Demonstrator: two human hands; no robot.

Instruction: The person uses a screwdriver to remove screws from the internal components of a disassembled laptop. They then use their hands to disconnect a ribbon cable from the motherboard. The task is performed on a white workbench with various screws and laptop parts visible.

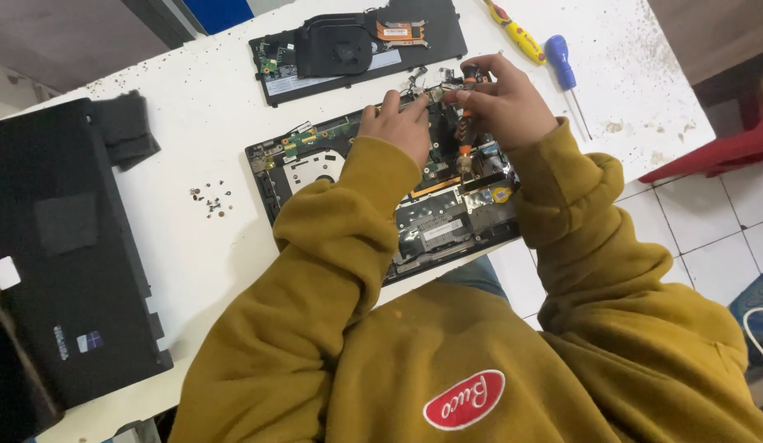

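Note:
An opened laptop base (447, 221) with bare circuit boards lies on the white table (201, 246) in front of me. My left hand (399, 125) rests on its far edge, fingertips pressing a small metal part by the hinge. My right hand (500, 100) is closed around a small orange-handled screwdriver (464, 131), held upright with its tip down on the board. Both arms wear mustard-yellow sleeves that hide part of the base.
A second black panel with fan and copper heat pipe (357, 45) lies farther back. A blue screwdriver (564, 72) and a yellow one (517, 31) lie at the right. Loose screws (210, 199) sit left of the base. A black laptop cover (65, 246) lies far left.

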